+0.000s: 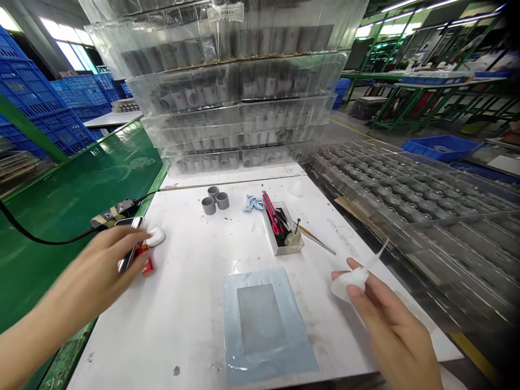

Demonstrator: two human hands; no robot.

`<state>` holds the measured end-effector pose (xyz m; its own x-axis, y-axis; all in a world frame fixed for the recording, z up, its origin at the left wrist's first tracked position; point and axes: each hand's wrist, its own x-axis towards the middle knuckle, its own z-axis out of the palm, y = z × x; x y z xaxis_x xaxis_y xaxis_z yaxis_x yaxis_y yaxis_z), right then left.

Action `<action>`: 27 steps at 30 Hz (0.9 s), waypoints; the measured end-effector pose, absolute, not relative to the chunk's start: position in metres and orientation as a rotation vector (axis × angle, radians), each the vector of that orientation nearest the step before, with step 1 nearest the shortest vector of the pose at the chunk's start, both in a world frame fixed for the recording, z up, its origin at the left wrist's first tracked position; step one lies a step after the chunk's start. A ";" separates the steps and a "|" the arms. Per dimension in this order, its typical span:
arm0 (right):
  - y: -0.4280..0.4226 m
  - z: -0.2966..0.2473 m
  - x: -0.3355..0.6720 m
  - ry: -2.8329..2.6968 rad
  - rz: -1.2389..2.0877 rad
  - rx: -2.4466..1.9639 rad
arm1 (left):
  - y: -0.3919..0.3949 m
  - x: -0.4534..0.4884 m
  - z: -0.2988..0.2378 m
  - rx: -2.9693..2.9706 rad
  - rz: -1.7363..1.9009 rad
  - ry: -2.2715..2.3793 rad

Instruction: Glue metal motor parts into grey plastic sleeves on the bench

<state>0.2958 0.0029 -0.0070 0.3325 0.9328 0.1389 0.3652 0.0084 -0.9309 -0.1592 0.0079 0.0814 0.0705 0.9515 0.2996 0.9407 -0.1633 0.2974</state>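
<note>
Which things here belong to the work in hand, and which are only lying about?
Probably for the work:
white nozzle bottle, in right hand
three gray tubes
pale blue sheet

Probably just lying about:
phone, red packet near left hand
crumpled blue cloth

By the left hand [103, 260]: one white lump [156, 236]. In the right hand [398, 325]: one white bottle [351, 279]. Between them: one blue sheet [293, 319]. Beyond both: three grey rings [208, 209], one red knife [272, 214], one open box [288, 251], one crumpled blue cloth [253, 203].

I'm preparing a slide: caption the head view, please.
Right hand holding a white thin-nozzled plastic bottle, left hand near a rounded white object.
</note>
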 end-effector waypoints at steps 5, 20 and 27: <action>-0.007 -0.005 0.292 -1.013 0.777 -1.517 | 0.120 -0.115 0.052 2.316 0.638 1.896; -0.046 -0.021 0.278 -0.864 0.581 -1.359 | -0.003 -0.020 0.026 1.280 0.743 1.306; -0.049 -0.033 0.255 -1.020 0.543 -1.129 | -0.014 -0.013 0.016 0.995 0.614 1.116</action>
